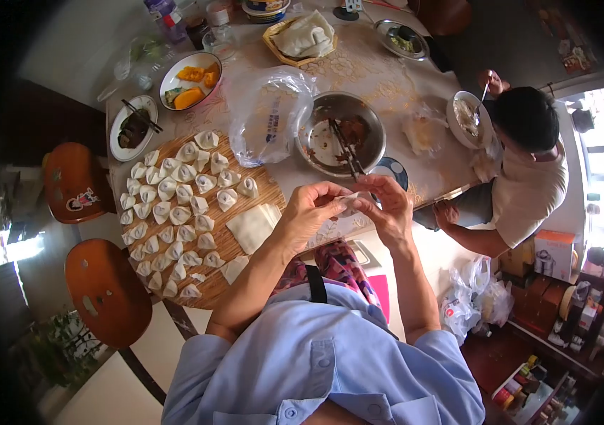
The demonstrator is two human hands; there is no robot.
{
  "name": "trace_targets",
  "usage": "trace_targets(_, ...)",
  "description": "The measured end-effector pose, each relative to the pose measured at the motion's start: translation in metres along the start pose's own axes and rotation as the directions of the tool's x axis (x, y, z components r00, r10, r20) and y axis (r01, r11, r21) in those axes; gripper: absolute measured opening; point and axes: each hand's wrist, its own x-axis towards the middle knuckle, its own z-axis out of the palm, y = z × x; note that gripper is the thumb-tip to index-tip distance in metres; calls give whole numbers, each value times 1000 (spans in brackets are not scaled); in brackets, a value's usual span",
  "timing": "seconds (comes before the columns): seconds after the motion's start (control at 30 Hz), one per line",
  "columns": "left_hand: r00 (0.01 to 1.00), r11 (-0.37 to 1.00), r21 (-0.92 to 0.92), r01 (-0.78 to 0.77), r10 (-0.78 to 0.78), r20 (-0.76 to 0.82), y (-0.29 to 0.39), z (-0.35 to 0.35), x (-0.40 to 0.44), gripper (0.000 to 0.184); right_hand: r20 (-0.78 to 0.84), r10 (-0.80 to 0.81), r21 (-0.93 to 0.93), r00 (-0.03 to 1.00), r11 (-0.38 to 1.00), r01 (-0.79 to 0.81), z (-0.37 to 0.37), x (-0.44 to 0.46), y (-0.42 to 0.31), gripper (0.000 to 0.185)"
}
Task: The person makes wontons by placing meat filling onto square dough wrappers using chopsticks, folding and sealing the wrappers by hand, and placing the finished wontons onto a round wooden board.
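Observation:
Both hands meet over the table's near edge, pinching one small pale wonton [349, 201] between them. My left hand [314, 212] has its fingertips closed on one side, and my right hand [388, 211] grips the other; the fingers partly cover it. Just beyond them is a steel bowl [309, 161] with reddish-brown filling and a pair of dark chopsticks [343, 145] resting in it. To the left, a round wooden board [249, 205] carries several rows of folded wontons [167, 188]. A stack of square wrappers [254, 227] lies at the board's right side.
Beyond the board lie a plastic bag [266, 117], a bowl of orange pieces [190, 97], a plate with chopsticks [119, 142] and a cloth-covered basket [271, 49]. At right a seated person [532, 170] holds a spoon over a white bowl [460, 134]. Wooden chairs [107, 294] stand left.

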Motion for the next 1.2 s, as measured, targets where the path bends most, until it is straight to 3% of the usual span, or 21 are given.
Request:
trace_targets(0.07,1000,1000,-14,17,-18,-19,-1,-2,-3,16,-20,65,85,998,994,-63,3,-4,5,26)
trace_targets(0.27,997,998,-48,35,-39,-71,-2,-12,-14,17,24,40,394,999,918,-46,20,-3,6,13)
trace_targets(0.43,997,997,-38,60,-62,-52,-2,-24,-20,17,77,25,350,997,935,-51,38,-4,7,17)
trace_targets(0.63,992,964,-251,83,-104,-73,5,-36,-40,18,86,71,215,994,973,-88,61,-4,1,37)
trace_targets(0.73,994,994,-66,-90,85,-72,-7,-43,-47,15,127,100,183,987,976,-122,70,-5,2,44)
trace_targets(0.87,972,979,-148,-141,109,-209,-12,-50,-60,12,177,210,294,961,921,-256,90,-13,0,40)
trace_targets(0.9,971,970,-205,-129,81,-226,-15,-51,-63,10,176,189,274,966,933,-233,96,-16,0,34)
trace_targets(1.03,898,944,-198,-263,164,-408,-28,-57,-73,11,161,158,245,974,950,-195,116,-32,17,38)
trace_targets(1.2,833,897,-211,-390,245,-496,-37,-73,-85,14,184,230,303,956,911,-278,143,-51,26,41)
